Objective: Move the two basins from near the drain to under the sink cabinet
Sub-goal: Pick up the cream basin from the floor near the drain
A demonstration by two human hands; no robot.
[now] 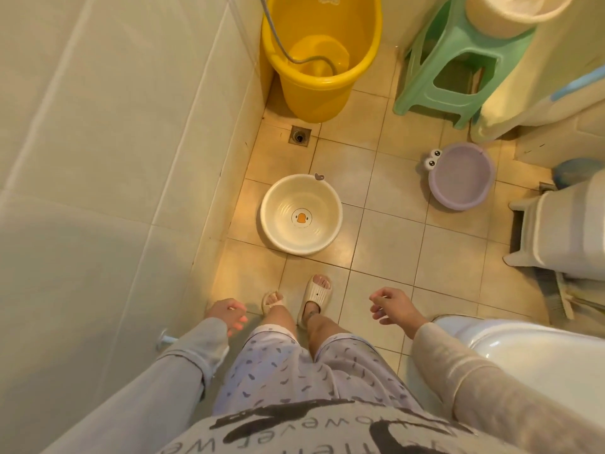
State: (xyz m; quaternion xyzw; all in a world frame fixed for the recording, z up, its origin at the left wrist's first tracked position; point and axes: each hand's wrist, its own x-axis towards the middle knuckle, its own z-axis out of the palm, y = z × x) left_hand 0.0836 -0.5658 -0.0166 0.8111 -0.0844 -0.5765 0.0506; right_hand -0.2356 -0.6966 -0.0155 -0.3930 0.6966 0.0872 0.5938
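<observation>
A tiled wall (108, 132) fills the left side, and low beside it hangs the left hand (229, 314), fingers loosely curled and empty, nothing gripped, in a grey sleeve. Just right of it stand two feet in pale slippers (314, 296) on the beige floor tiles (386, 244). Ahead of the feet sits the cream basin (301, 213), round, upright and empty, with an orange duck face printed on its bottom and a small dark tab on its far rim; it rests on the floor close to the wall. Beyond it, set into the floor, is the drain (299, 136) (a square plate with a dark round hole), and behind that a tall yellow bucket (319, 57) with a grey hose (294, 44) curling down into it. Further right stands a green stool (451, 63). In front of the stool, well apart from the cream one, lies the purple basin (461, 175), also upright and empty, shallow, with two cartoon eyes sticking up at its left rim. The right hand (393, 306) hangs open and empty, fingers slightly bent, above the floor, next to the white sink (530, 352) at the lower right.
</observation>
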